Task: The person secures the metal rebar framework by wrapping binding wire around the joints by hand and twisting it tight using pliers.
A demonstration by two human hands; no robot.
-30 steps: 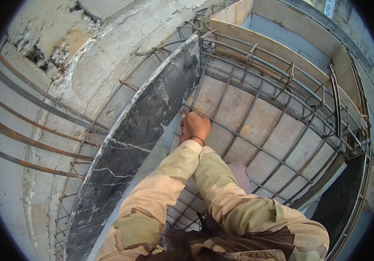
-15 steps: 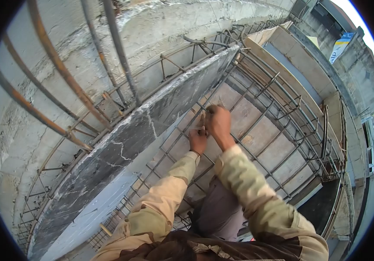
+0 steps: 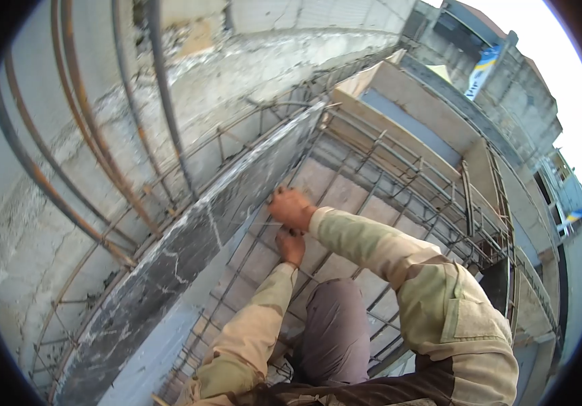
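My right hand (image 3: 292,208) is closed, knuckles up, over the rebar grid (image 3: 331,254) beside the dark panel (image 3: 199,233). Just below it my left hand (image 3: 291,245) is also closed, its fingertips almost against the right wrist. What either hand grips is hidden by the fingers. A thin pale strand (image 3: 264,224), like wire, runs leftwards from between the hands. The grid's crossing bars lie above flat brownish boards (image 3: 318,181).
Upright rusty rebars (image 3: 88,122) rise on the left before a rough concrete wall (image 3: 264,51). A rebar cage (image 3: 433,179) and plywood formwork (image 3: 399,125) line the right. My bent knee (image 3: 337,318) is over the grid. A blue-and-white banner (image 3: 482,71) hangs far off.
Both hands have shifted left towards the dark panel, and the right forearm now reaches across more level. The view has turned and moved a little to the right.
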